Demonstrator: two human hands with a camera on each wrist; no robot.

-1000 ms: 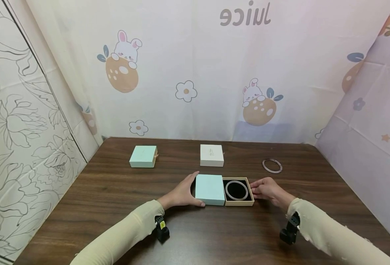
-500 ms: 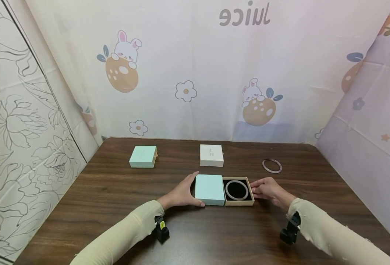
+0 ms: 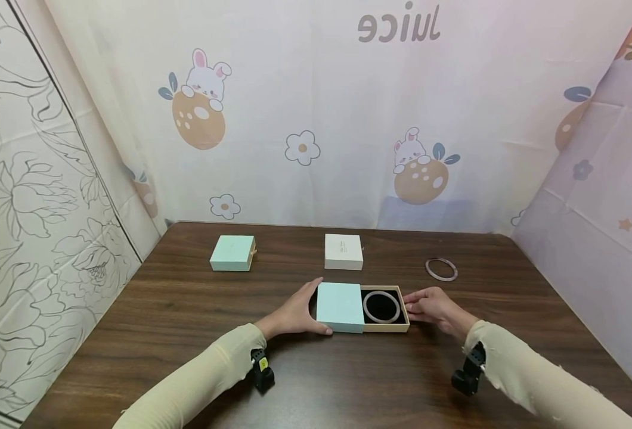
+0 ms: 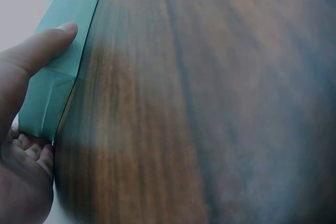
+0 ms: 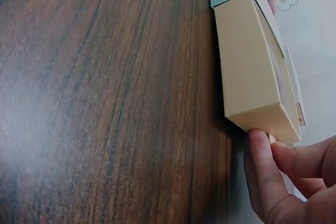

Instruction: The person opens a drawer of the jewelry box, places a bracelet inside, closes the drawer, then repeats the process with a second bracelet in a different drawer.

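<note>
Mint sleeve [image 3: 340,307], one: lies flat on the table [image 3: 294,381], held in the grip of the left hand [image 3: 297,313], thumb on the near side. Cream drawer [image 3: 386,328], one: black-lined, stands partly out of the sleeve's right end; a pale ring [image 3: 365,307] lies inside. Right hand [image 3: 431,307]: grip pinches the pull tab [image 5: 271,138] at the drawer's end. Farther back: second mint box [image 3: 232,253], left; white box [image 3: 343,252], centre; loose ring [image 3: 442,278], right.
</note>
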